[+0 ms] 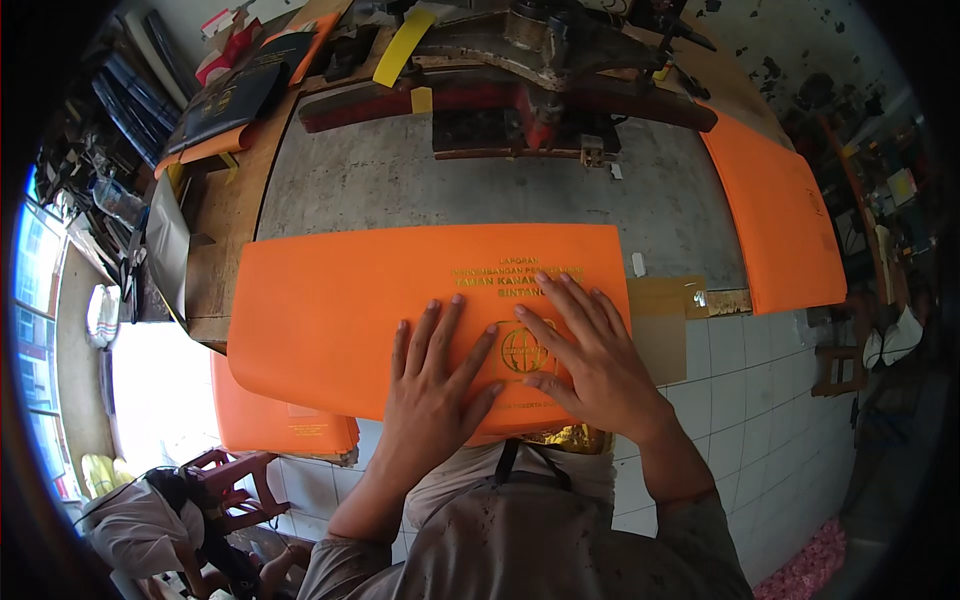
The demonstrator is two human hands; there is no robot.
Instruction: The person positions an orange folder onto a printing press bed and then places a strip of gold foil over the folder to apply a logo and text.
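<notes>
An orange folder cover (320,300) with gold stamped lettering and a round gold globe emblem lies across the front edge of the grey metal press bed (350,185). My left hand (432,385) rests on it with fingers spread, left of the emblem. On the emblem's right side lies my right hand (595,365), also flat with its fingers apart, covering part of the lettering. Gold foil (570,437) shows under the cover's near edge, close to my lap. Neither hand grips anything.
Behind the bed stands a heavy iron press (540,50) with a dark red crossbar. Orange covers (775,215) are stacked at right, and more orange covers (285,415) sit on a red stool (235,490) at lower left. Dark covers (240,90) lie at far left. A person (150,525) is at lower left.
</notes>
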